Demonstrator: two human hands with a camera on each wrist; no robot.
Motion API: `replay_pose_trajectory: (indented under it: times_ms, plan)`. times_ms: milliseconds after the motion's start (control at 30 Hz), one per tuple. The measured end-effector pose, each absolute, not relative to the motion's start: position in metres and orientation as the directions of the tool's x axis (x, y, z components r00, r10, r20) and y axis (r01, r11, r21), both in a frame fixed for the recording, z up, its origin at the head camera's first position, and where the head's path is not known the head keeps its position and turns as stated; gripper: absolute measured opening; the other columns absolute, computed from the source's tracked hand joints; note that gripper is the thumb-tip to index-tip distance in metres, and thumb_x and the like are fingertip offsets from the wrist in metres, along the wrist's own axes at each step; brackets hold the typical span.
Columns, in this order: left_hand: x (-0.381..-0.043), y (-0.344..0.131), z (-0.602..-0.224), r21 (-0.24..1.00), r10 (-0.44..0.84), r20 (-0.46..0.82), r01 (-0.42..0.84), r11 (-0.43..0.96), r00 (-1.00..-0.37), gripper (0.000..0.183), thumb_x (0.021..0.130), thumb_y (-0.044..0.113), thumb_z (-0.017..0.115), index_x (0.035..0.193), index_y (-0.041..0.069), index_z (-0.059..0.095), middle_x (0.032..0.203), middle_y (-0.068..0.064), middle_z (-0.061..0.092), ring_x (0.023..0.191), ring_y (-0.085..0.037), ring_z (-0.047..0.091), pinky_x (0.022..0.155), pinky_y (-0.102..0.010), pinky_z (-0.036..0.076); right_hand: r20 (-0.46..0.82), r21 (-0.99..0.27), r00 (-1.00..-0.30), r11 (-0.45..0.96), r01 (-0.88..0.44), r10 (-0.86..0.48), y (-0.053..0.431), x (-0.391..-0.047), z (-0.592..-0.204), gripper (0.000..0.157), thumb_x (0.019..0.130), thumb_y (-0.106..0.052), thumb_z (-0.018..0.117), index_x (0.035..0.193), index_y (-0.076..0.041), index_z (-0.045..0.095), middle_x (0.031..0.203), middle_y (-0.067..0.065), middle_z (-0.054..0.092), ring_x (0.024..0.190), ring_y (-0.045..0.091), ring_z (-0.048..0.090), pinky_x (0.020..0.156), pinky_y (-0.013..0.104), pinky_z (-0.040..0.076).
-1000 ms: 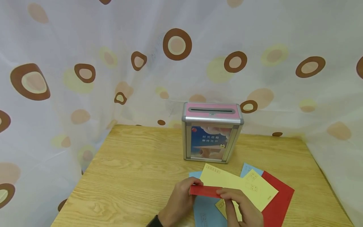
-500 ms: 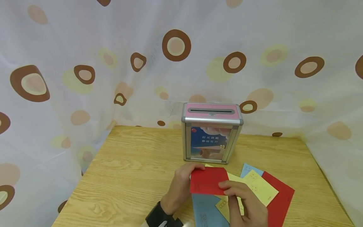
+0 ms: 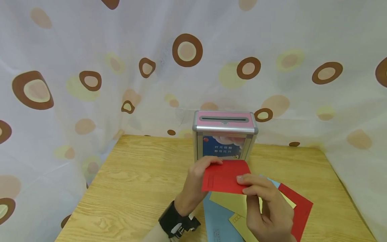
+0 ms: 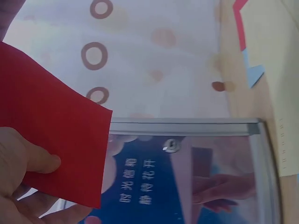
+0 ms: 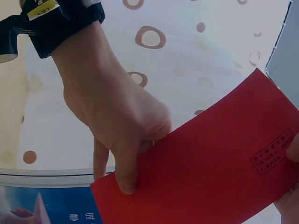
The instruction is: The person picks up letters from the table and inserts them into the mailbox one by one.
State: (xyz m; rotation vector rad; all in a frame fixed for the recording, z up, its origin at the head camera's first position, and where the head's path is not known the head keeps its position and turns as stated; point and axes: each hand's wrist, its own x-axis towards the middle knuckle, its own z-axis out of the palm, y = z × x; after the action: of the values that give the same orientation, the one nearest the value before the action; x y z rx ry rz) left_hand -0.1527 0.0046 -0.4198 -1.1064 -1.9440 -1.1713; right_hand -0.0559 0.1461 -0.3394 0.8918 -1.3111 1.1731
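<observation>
Both hands hold a red envelope (image 3: 225,174) in the air, before the lower front of a pink and silver letter box (image 3: 225,129). My left hand (image 3: 194,183) grips the envelope's left end. At its right end my right hand (image 3: 270,205) pinches the near corner between thumb and fingers. Printed black characters show on the envelope (image 5: 205,163) in the right wrist view. In the left wrist view the letter box (image 4: 219,158) stands behind the envelope (image 4: 65,126), with its lock and picture front visible. The envelope hides the box's lower front in the head view.
Below the hands, a blue envelope (image 3: 219,218), yellow envelopes (image 3: 228,201) and another red envelope (image 3: 303,208) overlap on the wooden table (image 3: 145,178). A spotted white curtain (image 3: 211,89) hangs behind and at both sides.
The red envelope has gone from nearly edge-on to showing its broad face. Both hands have raised it, moving it forward toward the letter box, with the right hand shifting slightly right.
</observation>
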Motion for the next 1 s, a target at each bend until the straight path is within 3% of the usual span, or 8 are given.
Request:
replay_pose_trajectory:
  times_ms: [467, 667, 867, 1000]
  plan:
    - [-0.169, -0.002, -0.378, 0.280, 0.297, 0.886, 0.922, 0.269, -0.356, 0.032, 0.086, 0.005, 0.079, 0.111, 0.002, 0.061, 0.111, -0.014, 0.071, 0.103, -0.025, 0.072, 0.094, -0.032, 0.060, 0.999, -0.009, 0.004, 0.257, -0.966, 0.048, 0.148, -0.070, -0.321, 0.020, 0.098, 0.007, 0.056, 0.080, 0.013, 0.055, 0.093, 0.026, 0.070, 0.094, 0.023, 0.071, 0.097, 0.022, 0.057]
    - [-0.174, -0.001, -0.364, 0.256, 0.290, 0.897, 0.927, 0.273, -0.334, 0.028, 0.085, 0.004, 0.078, 0.108, 0.002, 0.062, 0.111, -0.014, 0.072, 0.105, -0.026, 0.072, 0.102, -0.046, 0.057, 0.996, 0.048, 0.065, 0.235, -0.971, 0.067, 0.145, -0.076, -0.310, 0.019, 0.097, 0.010, 0.056, 0.078, 0.013, 0.052, 0.088, 0.028, 0.068, 0.088, 0.025, 0.071, 0.096, 0.025, 0.058]
    - [-0.176, 0.000, -0.351, 0.223, 0.282, 0.910, 0.932, 0.285, -0.304, 0.029, 0.083, 0.005, 0.081, 0.107, 0.003, 0.064, 0.111, -0.013, 0.072, 0.106, -0.025, 0.070, 0.100, -0.032, 0.057, 0.995, 0.058, 0.076, 0.260, -0.964, 0.060, 0.146, -0.078, -0.305, 0.020, 0.097, 0.008, 0.057, 0.078, 0.012, 0.050, 0.088, 0.027, 0.069, 0.089, 0.024, 0.071, 0.097, 0.025, 0.058]
    - [-0.179, 0.001, -0.342, 0.182, 0.279, 0.923, 0.938, 0.295, -0.267, 0.031, 0.081, 0.006, 0.083, 0.105, 0.002, 0.064, 0.109, -0.014, 0.073, 0.106, -0.026, 0.070, 0.100, -0.031, 0.057, 0.996, 0.061, 0.079, 0.284, -0.957, 0.051, 0.151, -0.081, -0.307, 0.018, 0.096, 0.009, 0.057, 0.080, 0.013, 0.051, 0.088, 0.028, 0.069, 0.089, 0.026, 0.073, 0.095, 0.027, 0.059]
